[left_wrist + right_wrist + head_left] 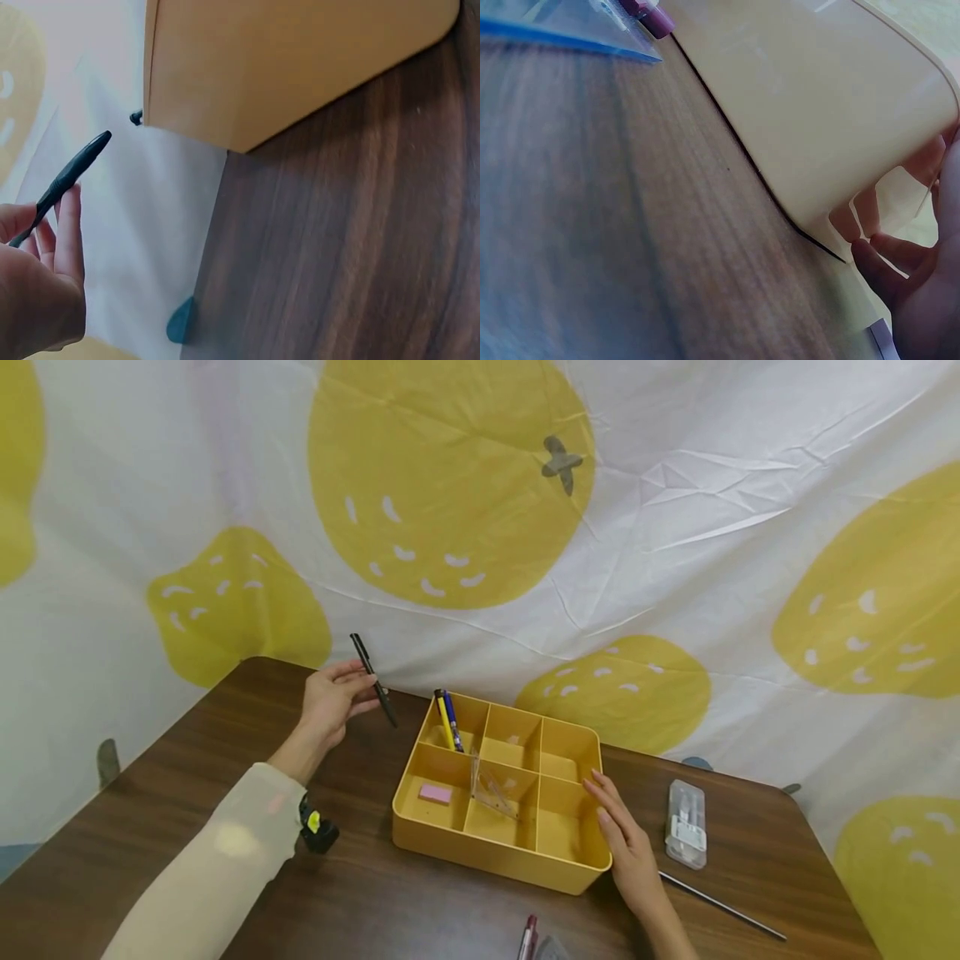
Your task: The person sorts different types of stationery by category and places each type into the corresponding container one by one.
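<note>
My left hand pinches a black pen between thumb and fingers, above the table to the left of a yellow organizer box. In the left wrist view the pen points up and right. My right hand rests on the box's right side, its fingers extended at the rim. In the right wrist view fingers touch the outer wall. A yellow-and-black pen and a blue pen stand in the back left compartment. A pink eraser lies in the front left one.
A clear set square leans in the front middle compartment. Right of the box lie a clear plastic case and a thin dark rod. A dark red pen is near the front edge. A patterned cloth hangs behind the table.
</note>
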`<action>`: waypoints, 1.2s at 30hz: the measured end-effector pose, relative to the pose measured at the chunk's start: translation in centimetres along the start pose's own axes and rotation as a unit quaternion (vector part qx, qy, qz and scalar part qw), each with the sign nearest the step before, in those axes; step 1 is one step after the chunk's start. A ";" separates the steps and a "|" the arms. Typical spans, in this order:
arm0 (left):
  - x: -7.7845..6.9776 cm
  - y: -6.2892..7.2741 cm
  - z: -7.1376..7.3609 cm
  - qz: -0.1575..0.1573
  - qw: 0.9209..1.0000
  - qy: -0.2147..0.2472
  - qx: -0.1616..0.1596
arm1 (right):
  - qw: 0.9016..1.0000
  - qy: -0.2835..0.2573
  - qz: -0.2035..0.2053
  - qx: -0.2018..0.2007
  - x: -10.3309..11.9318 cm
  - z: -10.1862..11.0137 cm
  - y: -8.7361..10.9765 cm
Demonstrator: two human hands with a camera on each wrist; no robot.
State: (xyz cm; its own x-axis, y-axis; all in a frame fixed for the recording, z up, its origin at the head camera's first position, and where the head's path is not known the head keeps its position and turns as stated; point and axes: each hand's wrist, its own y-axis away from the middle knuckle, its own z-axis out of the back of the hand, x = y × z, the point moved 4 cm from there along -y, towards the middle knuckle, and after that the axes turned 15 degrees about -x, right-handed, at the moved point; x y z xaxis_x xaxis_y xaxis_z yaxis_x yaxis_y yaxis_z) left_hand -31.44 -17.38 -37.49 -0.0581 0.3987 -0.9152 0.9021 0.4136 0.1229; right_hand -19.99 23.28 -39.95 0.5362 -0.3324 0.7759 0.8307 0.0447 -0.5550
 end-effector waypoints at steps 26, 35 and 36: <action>1.1 1.7 -3.8 -0.023 1.000 -0.016 0.014 | 1.000 -0.009 0.003 0.003 -1.2 0.1 0.2; 1.5 2.1 -4.6 -0.076 0.996 -0.032 0.031 | 1.000 -0.007 -0.005 0.000 -3.8 0.3 0.4; 1.6 2.1 -4.6 -0.081 0.996 -0.035 0.030 | 1.000 -0.007 -0.005 0.001 -3.7 0.3 0.5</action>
State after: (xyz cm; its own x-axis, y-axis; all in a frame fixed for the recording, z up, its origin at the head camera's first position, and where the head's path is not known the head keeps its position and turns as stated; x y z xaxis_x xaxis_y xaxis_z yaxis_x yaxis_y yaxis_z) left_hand -31.62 -12.09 -36.90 -0.1771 0.2719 -0.9459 0.9074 0.4172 -0.0499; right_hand -21.57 24.80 -43.02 0.5304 -0.3190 0.7854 0.8359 0.0427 -0.5472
